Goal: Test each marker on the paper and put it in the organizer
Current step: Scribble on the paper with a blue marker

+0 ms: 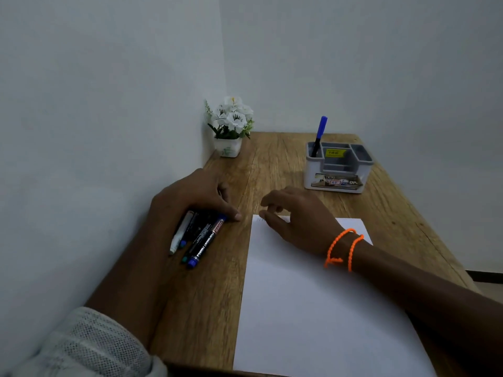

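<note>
I see a bunch of markers (196,238) lying side by side on the wooden table (272,164), left of centre in the frame, their ends pointing toward the lower left. I count at least 4, though their upper ends are hidden, so I cannot be sure. My left hand (190,197) lies over those upper ends, fingers fairly straight and resting on them, with the thumb stretched out to the table just right of the bunch. Just right of the markers lies a white sheet of paper (307,308), filling the lower middle of the frame; there is a faint mark near its top left corner. My right hand (296,216) hovers over that top edge, fingers loosely curled and holding nothing, with 2 loops of orange cord (341,248) at the wrist. In the upper right of the table stands a grey and white organizer (337,170), with 1 blue-capped marker (319,136) upright in its left compartment. A small pot of white flowers (230,126) sits in the far left corner against the wall.
</note>
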